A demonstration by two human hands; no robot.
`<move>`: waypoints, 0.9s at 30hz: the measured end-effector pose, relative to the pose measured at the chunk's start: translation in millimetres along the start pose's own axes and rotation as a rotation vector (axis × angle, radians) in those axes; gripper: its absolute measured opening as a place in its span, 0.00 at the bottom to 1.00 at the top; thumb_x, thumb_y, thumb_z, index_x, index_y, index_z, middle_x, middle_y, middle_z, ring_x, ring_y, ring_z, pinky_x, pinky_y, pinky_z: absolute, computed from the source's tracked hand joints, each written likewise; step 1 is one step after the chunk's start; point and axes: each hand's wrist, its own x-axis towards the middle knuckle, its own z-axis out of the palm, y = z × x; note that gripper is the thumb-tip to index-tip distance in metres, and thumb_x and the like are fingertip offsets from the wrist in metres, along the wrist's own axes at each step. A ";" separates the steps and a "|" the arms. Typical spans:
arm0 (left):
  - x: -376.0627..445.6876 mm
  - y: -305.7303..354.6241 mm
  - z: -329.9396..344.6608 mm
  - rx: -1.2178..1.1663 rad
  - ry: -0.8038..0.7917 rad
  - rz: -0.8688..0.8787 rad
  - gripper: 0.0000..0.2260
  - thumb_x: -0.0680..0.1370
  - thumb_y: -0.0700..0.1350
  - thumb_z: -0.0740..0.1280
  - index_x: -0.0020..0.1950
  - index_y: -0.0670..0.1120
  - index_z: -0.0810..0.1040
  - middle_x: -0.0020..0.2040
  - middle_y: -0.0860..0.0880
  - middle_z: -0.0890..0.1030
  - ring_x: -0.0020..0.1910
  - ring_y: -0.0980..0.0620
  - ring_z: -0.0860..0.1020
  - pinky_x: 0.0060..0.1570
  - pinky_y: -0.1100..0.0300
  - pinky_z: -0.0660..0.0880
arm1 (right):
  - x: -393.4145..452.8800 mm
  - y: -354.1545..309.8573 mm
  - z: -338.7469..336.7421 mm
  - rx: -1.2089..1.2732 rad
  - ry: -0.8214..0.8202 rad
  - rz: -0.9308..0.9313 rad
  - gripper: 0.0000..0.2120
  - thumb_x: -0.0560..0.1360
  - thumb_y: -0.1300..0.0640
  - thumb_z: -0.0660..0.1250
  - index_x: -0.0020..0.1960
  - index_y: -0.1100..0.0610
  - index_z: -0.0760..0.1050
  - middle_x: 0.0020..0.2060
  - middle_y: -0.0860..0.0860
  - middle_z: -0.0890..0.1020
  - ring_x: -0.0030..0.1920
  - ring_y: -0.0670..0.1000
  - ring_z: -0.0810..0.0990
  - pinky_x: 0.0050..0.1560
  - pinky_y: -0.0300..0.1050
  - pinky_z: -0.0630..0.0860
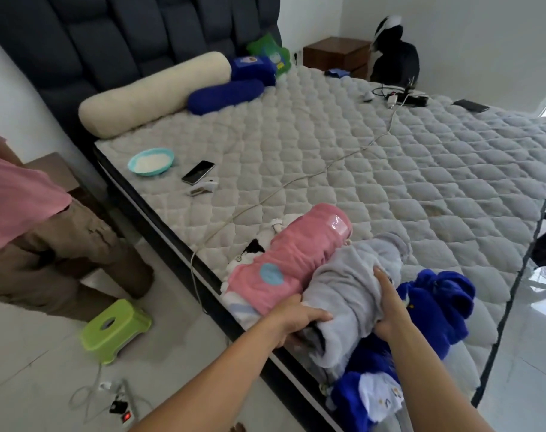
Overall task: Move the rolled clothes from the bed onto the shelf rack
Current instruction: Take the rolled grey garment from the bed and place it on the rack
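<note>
Two hands on soft grey fleece roll (352, 294), near edge of quilted grey bed (390, 157): left hand (296, 319) grips open end, right hand (390, 304) clasps flank. Beside: pink rolled towel (290, 260), touching. Advice: lift level, squeeze ends so roll stays wound. Shelf rack unseen.

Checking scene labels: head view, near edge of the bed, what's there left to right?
Green stool on the floor → pink rolled cloth → grey rolled cloth, held by left hand and right hand → blue clothes.
</note>
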 end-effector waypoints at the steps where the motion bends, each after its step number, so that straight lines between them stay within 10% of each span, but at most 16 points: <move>1: -3.9 2.5 -0.6 0.010 0.000 0.026 0.27 0.64 0.52 0.77 0.61 0.48 0.75 0.54 0.46 0.83 0.50 0.45 0.81 0.49 0.46 0.81 | -6.7 0.8 2.3 0.050 -0.007 -0.040 0.47 0.50 0.35 0.79 0.64 0.56 0.77 0.58 0.61 0.82 0.58 0.62 0.81 0.62 0.60 0.75; 6: -25.5 13.1 -16.9 0.005 0.017 0.134 0.21 0.69 0.48 0.76 0.59 0.50 0.75 0.57 0.48 0.81 0.55 0.47 0.79 0.53 0.49 0.80 | -30.9 -5.3 27.5 0.171 -0.076 -0.181 0.22 0.71 0.42 0.70 0.58 0.57 0.79 0.52 0.58 0.84 0.53 0.58 0.83 0.53 0.55 0.79; 11: -67.6 14.0 -54.1 -0.054 0.054 0.250 0.18 0.71 0.47 0.74 0.59 0.51 0.75 0.52 0.52 0.81 0.51 0.52 0.79 0.50 0.55 0.79 | -53.8 -12.7 76.8 0.086 -0.132 -0.301 0.41 0.52 0.39 0.80 0.62 0.53 0.79 0.58 0.57 0.83 0.58 0.60 0.82 0.59 0.63 0.77; 21: -222.0 -93.1 -188.4 -0.208 0.470 0.370 0.22 0.70 0.53 0.75 0.61 0.50 0.73 0.49 0.51 0.81 0.44 0.51 0.79 0.49 0.53 0.78 | -152.6 102.4 263.0 -0.300 -0.336 -0.494 0.30 0.65 0.39 0.74 0.62 0.53 0.77 0.56 0.50 0.82 0.51 0.51 0.83 0.49 0.47 0.81; 27: -356.8 -211.8 -271.5 -0.457 0.767 0.421 0.19 0.72 0.49 0.73 0.61 0.48 0.76 0.43 0.51 0.80 0.38 0.54 0.77 0.59 0.45 0.77 | -252.6 231.0 374.7 -0.412 -0.720 -0.480 0.36 0.63 0.40 0.74 0.66 0.53 0.74 0.59 0.50 0.82 0.58 0.52 0.81 0.61 0.55 0.78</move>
